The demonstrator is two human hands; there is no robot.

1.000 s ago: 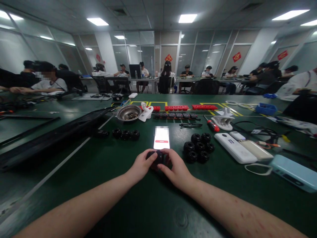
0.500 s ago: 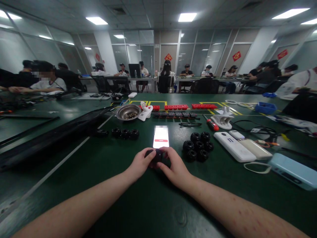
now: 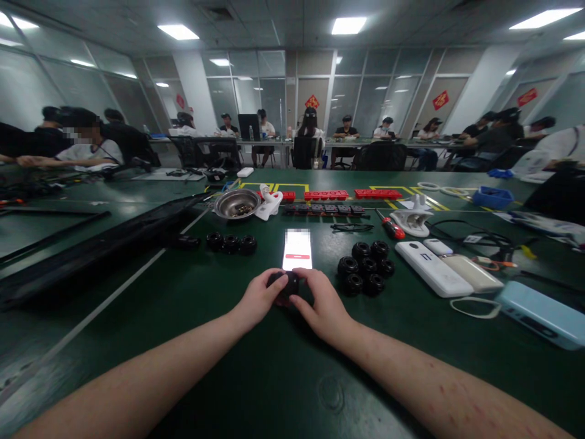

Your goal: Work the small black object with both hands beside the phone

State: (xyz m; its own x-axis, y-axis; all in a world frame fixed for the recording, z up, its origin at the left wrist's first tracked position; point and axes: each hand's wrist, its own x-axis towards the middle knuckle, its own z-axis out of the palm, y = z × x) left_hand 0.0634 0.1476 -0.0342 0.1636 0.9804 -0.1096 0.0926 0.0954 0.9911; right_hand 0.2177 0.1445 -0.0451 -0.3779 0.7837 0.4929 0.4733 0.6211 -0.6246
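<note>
Between my two hands is a black rounded part point(image 3: 289, 285), partly covered by fingers; its exact kind I cannot make out. My left hand point(image 3: 264, 292) grips it from the left, the thumb lying across its top. From the right, my right hand point(image 3: 320, 300) curls fingers and thumb around it. Just beyond them lies a phone point(image 3: 297, 249) with a lit white screen and a red bar. To the right sits a cluster of several black ringed wheel-like parts point(image 3: 366, 266); a row of three similar parts point(image 3: 231, 243) is at the left.
Behind the phone are a metal bowl point(image 3: 237, 204) holding small pieces, red trays point(image 3: 326, 195) and a dark strip of modules point(image 3: 325, 210). A screwdriver point(image 3: 393, 228), white power bank point(image 3: 432, 268) and light-blue case point(image 3: 542, 313) lie right. A long black bag-like object point(image 3: 105, 247) lies left. People sit beyond.
Both hands stay around the black part, with only a very slight shift of the fingers. The view has tilted a little; the other table items keep their places.
</note>
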